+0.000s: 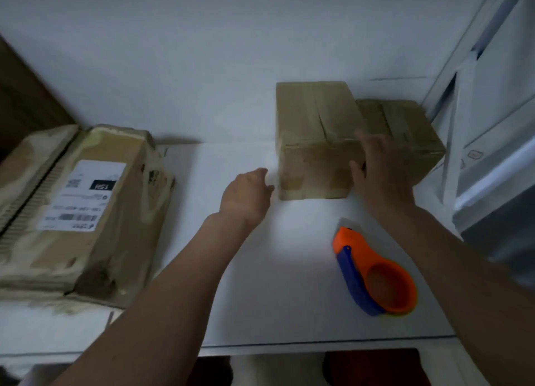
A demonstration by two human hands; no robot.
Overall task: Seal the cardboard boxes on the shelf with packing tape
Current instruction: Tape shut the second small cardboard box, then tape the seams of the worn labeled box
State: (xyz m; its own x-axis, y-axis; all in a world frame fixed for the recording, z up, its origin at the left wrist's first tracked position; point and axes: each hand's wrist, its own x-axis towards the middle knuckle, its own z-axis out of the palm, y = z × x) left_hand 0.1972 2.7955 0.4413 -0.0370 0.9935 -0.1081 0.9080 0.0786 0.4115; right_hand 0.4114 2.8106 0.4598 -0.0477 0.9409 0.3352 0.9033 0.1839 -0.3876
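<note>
Your right hand (376, 168) rests with straight fingers on the near right corner of the middle box (315, 136), whose top already shows tape along its seam. Your left hand (246, 194) hovers loosely curled just left of that box, holding nothing. The tape dispenser (376, 272) lies untouched on the shelf (231, 269) in front of the box. A smaller box (405, 130) touches its right side; whether that one is sealed, I cannot tell.
</note>
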